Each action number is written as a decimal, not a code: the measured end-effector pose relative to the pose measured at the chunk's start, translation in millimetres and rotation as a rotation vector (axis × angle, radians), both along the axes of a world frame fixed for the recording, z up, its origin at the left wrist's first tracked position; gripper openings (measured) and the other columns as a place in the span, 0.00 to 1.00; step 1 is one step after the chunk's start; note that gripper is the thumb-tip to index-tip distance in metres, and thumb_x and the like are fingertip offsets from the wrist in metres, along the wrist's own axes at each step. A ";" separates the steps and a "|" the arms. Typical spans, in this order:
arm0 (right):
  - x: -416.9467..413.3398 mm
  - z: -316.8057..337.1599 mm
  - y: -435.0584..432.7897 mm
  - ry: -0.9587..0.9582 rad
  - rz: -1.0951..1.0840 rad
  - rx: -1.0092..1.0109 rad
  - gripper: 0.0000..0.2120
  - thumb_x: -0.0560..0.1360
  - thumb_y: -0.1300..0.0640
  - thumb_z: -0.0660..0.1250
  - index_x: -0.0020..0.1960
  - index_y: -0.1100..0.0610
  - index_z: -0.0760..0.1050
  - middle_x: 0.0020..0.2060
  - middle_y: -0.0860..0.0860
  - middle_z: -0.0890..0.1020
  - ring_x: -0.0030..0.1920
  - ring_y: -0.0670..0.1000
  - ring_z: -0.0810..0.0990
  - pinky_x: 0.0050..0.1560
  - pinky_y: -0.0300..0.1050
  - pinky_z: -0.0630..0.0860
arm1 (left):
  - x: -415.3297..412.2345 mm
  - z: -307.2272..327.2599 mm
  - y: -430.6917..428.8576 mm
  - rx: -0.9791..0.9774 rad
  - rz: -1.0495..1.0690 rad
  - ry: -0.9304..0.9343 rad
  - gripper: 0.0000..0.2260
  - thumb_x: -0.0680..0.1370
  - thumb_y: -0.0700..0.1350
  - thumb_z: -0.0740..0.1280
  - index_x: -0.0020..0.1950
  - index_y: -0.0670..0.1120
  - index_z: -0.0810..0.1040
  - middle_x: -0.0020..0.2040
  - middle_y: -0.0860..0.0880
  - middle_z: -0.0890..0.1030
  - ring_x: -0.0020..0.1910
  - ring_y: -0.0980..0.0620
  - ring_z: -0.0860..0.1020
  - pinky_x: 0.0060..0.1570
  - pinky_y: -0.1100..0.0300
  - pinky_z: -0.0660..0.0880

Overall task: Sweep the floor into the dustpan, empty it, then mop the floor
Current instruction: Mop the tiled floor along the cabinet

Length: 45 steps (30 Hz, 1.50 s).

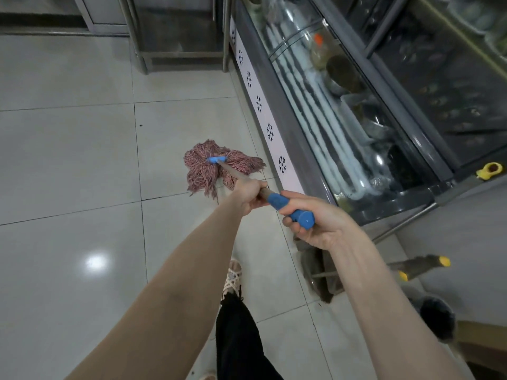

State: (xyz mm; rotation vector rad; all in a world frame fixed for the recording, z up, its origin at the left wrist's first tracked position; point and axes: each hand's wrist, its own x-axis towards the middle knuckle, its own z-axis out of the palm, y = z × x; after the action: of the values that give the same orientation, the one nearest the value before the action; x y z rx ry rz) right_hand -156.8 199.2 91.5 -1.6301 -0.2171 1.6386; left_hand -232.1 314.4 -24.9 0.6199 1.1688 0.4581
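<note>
Both hands grip one mop handle (241,177): the left hand (251,196) has its fingers curled tight round the bare shaft lower down; the right hand (315,223) wraps the smooth blue plastic grip (290,208) at the capped top end. The mop head (219,167), a splayed tangle of reddish-pink string held by a blue clamp, lies flat on the floor (68,160), just beside the base of a glass-fronted refrigerated display case (343,111); that base carries a white strip printed with snowflakes. The floor is glossy pale tile with thin dark grout lines, catching a lamp's reflection; a woven sandal (233,278) shows below.
</note>
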 end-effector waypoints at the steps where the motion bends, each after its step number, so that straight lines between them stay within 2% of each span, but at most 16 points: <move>1: 8.4 0.2 17.3 0.001 0.000 -0.001 0.22 0.72 0.71 0.64 0.63 0.56 0.72 0.36 0.55 0.75 0.24 0.45 0.72 0.18 0.31 0.67 | 7.6 -0.1 17.6 0.002 0.003 0.004 0.09 0.79 0.34 0.63 0.41 0.42 0.67 0.32 0.46 0.70 0.25 0.53 0.74 0.21 0.62 0.75; 5: 32.1 -2.3 77.7 -0.009 -0.013 -0.012 0.24 0.71 0.72 0.64 0.64 0.57 0.73 0.35 0.56 0.76 0.23 0.46 0.73 0.19 0.31 0.68 | 30.6 -4.4 79.9 0.001 -0.014 0.040 0.07 0.79 0.35 0.64 0.44 0.41 0.67 0.33 0.45 0.71 0.20 0.54 0.75 0.20 0.63 0.73; 12: 68.2 -6.0 185.1 -0.016 0.014 -0.028 0.27 0.71 0.72 0.65 0.67 0.56 0.71 0.34 0.57 0.77 0.23 0.47 0.74 0.19 0.33 0.68 | 65.4 -6.9 189.0 -0.004 -0.007 0.086 0.07 0.79 0.36 0.64 0.42 0.42 0.68 0.35 0.45 0.72 0.29 0.50 0.74 0.21 0.62 0.75; 16: 92.8 6.0 234.7 0.002 -0.007 -0.020 0.26 0.70 0.72 0.65 0.66 0.57 0.72 0.34 0.57 0.77 0.23 0.47 0.74 0.19 0.33 0.69 | 88.9 3.5 239.2 0.005 -0.033 0.103 0.07 0.79 0.35 0.64 0.42 0.41 0.69 0.34 0.45 0.72 0.29 0.51 0.74 0.21 0.63 0.74; 18: 95.2 8.1 249.7 -0.013 0.008 -0.014 0.25 0.70 0.72 0.66 0.65 0.57 0.72 0.34 0.57 0.77 0.24 0.48 0.73 0.18 0.33 0.68 | 90.9 2.6 255.2 0.000 -0.048 0.101 0.04 0.79 0.36 0.64 0.45 0.40 0.70 0.35 0.45 0.73 0.30 0.51 0.75 0.21 0.63 0.74; 21: 88.8 4.8 265.8 -0.002 0.041 0.005 0.22 0.70 0.73 0.65 0.61 0.58 0.75 0.35 0.57 0.76 0.24 0.49 0.72 0.18 0.33 0.67 | 86.8 -5.1 272.1 0.000 -0.048 0.113 0.03 0.79 0.37 0.63 0.51 0.40 0.70 0.37 0.45 0.73 0.32 0.51 0.74 0.21 0.65 0.73; 25: 81.5 -8.7 273.7 0.043 0.078 -0.001 0.16 0.70 0.74 0.64 0.43 0.53 0.75 0.38 0.59 0.73 0.27 0.50 0.71 0.19 0.33 0.68 | 82.9 -25.9 284.1 -0.011 -0.049 0.106 0.02 0.80 0.38 0.62 0.48 0.42 0.68 0.34 0.46 0.67 0.30 0.52 0.69 0.21 0.64 0.71; 27: 81.3 -17.0 282.0 0.052 0.088 0.007 0.17 0.70 0.75 0.64 0.40 0.52 0.74 0.38 0.59 0.72 0.28 0.51 0.70 0.19 0.33 0.68 | 83.4 -36.0 293.0 -0.009 -0.046 0.112 0.07 0.79 0.36 0.62 0.43 0.43 0.67 0.33 0.46 0.66 0.30 0.52 0.68 0.21 0.64 0.72; 30: 80.1 -22.3 301.1 0.080 0.074 0.008 0.16 0.71 0.75 0.63 0.47 0.54 0.76 0.40 0.60 0.72 0.28 0.51 0.70 0.19 0.33 0.68 | 82.9 -44.7 312.9 -0.002 -0.033 0.103 0.08 0.79 0.35 0.61 0.41 0.43 0.67 0.34 0.45 0.67 0.31 0.50 0.69 0.26 0.60 0.74; 32: 81.3 -26.0 321.7 0.074 0.069 0.001 0.25 0.70 0.75 0.64 0.63 0.55 0.73 0.40 0.60 0.74 0.28 0.51 0.71 0.19 0.34 0.68 | 84.0 -45.9 333.4 -0.004 -0.023 0.094 0.07 0.79 0.35 0.61 0.41 0.42 0.68 0.34 0.44 0.68 0.32 0.49 0.70 0.30 0.57 0.74; 34: 85.8 -30.9 343.9 0.063 0.066 -0.005 0.31 0.70 0.75 0.64 0.70 0.55 0.68 0.39 0.59 0.75 0.27 0.50 0.72 0.20 0.34 0.68 | 87.0 -47.9 355.6 -0.006 -0.006 0.092 0.07 0.79 0.36 0.62 0.41 0.42 0.67 0.35 0.44 0.68 0.32 0.49 0.70 0.30 0.57 0.75; 35: 88.5 -29.7 356.3 0.069 0.071 -0.001 0.29 0.70 0.74 0.64 0.68 0.55 0.70 0.38 0.59 0.75 0.26 0.50 0.72 0.20 0.34 0.68 | 89.4 -48.0 367.8 -0.007 -0.002 0.088 0.08 0.79 0.36 0.62 0.41 0.42 0.67 0.35 0.44 0.68 0.32 0.49 0.70 0.28 0.58 0.76; 37: 95.4 -27.0 384.6 0.075 0.095 0.008 0.19 0.70 0.74 0.65 0.54 0.55 0.75 0.36 0.58 0.74 0.25 0.49 0.72 0.20 0.34 0.68 | 96.3 -44.1 394.0 -0.003 0.018 0.086 0.08 0.79 0.35 0.62 0.41 0.43 0.67 0.34 0.45 0.68 0.31 0.50 0.70 0.22 0.63 0.74; 39: 103.7 -25.8 412.1 0.046 0.102 0.013 0.15 0.70 0.73 0.65 0.44 0.53 0.75 0.33 0.58 0.74 0.23 0.49 0.72 0.20 0.34 0.67 | 103.6 -42.2 421.7 0.012 0.030 0.088 0.08 0.79 0.36 0.62 0.41 0.43 0.67 0.34 0.45 0.69 0.32 0.50 0.71 0.21 0.64 0.74; 42: 113.7 -26.6 463.4 0.021 0.099 0.009 0.16 0.70 0.73 0.64 0.45 0.52 0.74 0.31 0.56 0.74 0.21 0.47 0.72 0.19 0.33 0.67 | 114.2 -39.4 471.2 0.007 0.024 0.103 0.07 0.79 0.36 0.62 0.42 0.42 0.68 0.34 0.45 0.70 0.32 0.50 0.72 0.22 0.63 0.76; 45: 116.7 -24.0 514.9 0.003 0.119 0.014 0.16 0.70 0.73 0.64 0.42 0.51 0.74 0.31 0.57 0.73 0.21 0.47 0.72 0.19 0.33 0.67 | 118.8 -38.2 523.2 0.001 0.007 0.106 0.03 0.79 0.37 0.62 0.48 0.41 0.68 0.35 0.45 0.69 0.33 0.50 0.72 0.23 0.63 0.76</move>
State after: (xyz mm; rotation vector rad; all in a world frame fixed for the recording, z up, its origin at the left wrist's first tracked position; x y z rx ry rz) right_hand -40.1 714.1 67.5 -1.6311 -0.3292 1.7245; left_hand -113.3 837.6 -63.1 0.6479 1.2717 0.4361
